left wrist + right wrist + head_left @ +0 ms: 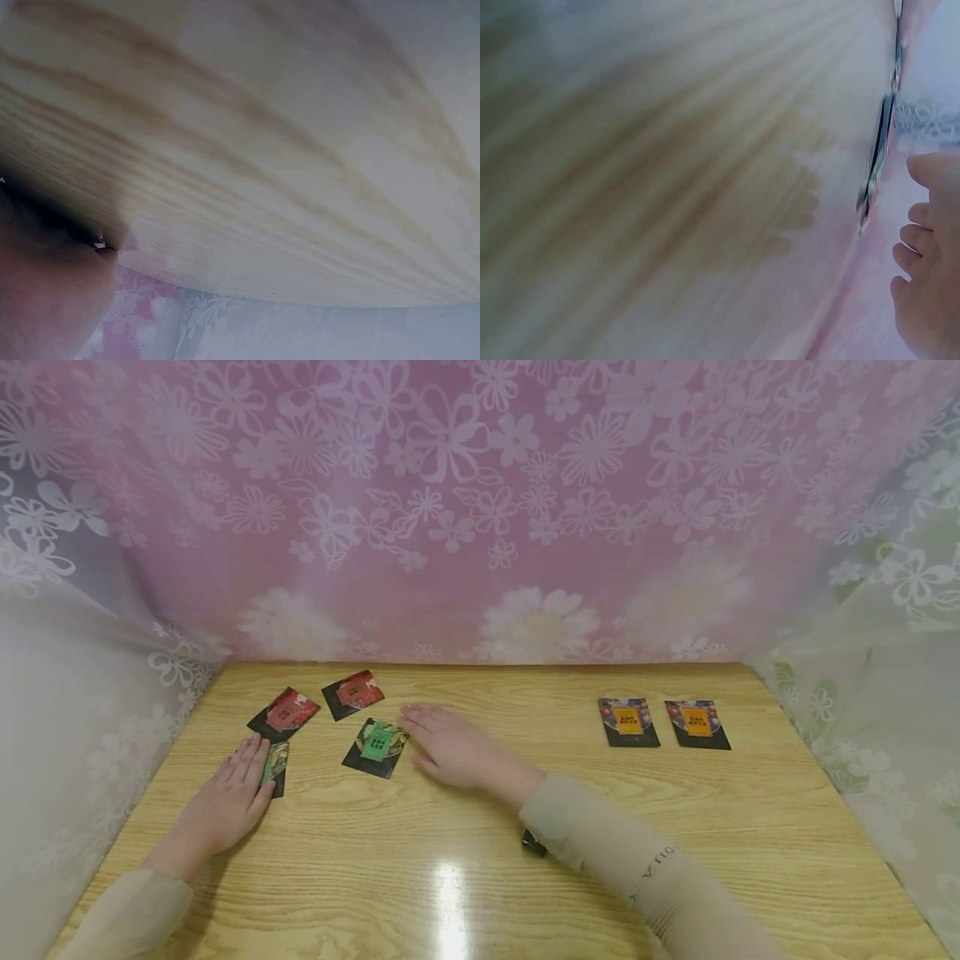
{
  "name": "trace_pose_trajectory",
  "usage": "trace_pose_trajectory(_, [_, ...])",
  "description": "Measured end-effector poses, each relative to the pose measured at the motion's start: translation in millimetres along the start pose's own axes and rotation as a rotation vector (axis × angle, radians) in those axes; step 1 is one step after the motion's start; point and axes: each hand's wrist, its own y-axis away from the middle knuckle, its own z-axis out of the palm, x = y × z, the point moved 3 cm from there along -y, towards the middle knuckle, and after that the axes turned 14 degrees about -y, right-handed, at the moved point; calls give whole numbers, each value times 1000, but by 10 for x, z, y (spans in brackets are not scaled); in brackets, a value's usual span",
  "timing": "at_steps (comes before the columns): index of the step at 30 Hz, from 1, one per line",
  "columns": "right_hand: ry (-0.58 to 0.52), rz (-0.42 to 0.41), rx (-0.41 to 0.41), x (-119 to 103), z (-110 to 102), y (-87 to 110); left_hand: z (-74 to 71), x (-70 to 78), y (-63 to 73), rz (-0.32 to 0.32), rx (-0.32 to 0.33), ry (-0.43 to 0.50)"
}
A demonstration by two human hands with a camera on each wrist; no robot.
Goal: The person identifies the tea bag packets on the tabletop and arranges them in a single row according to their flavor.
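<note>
My left hand (225, 797) lies with its fingers stretched over a small green-labelled black sachet (278, 768), covering its left part. In the left wrist view only a blurred part of the left hand (52, 277) shows, over the wood. My right hand (450, 747), fingers extended, is just right of a second green-labelled sachet (377, 748). From the right wrist view, a gap shows between the right hand (926, 255) and the sachet (877, 157). Two red-labelled sachets, one at left (285, 713) and one beside it (353, 695), lie behind the green ones.
Two orange-labelled sachets, one (628, 722) left of the other (697, 724), lie side by side at the right. A small black object (533, 843) is partly hidden by the right sleeve (600, 835). Flowered curtains (480, 527) border the wooden table (360, 877) at back and sides.
</note>
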Motion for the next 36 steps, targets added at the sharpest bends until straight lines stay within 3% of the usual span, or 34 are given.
trace_pose_trajectory(9, [91,-33,-70,-299,156,-335,-1,0,-1,-2,0,-22])
trace_pose_trajectory(16, [137,-47,-130,-433,233,-476,-3,1,-5,1,11,-22])
trace_pose_trajectory(21, [170,-35,-176,-441,262,-471,-11,8,-6,3,13,-24])
trace_pose_trajectory(36, [100,-42,-217,-210,215,-249,-5,0,-4,7,22,-16])
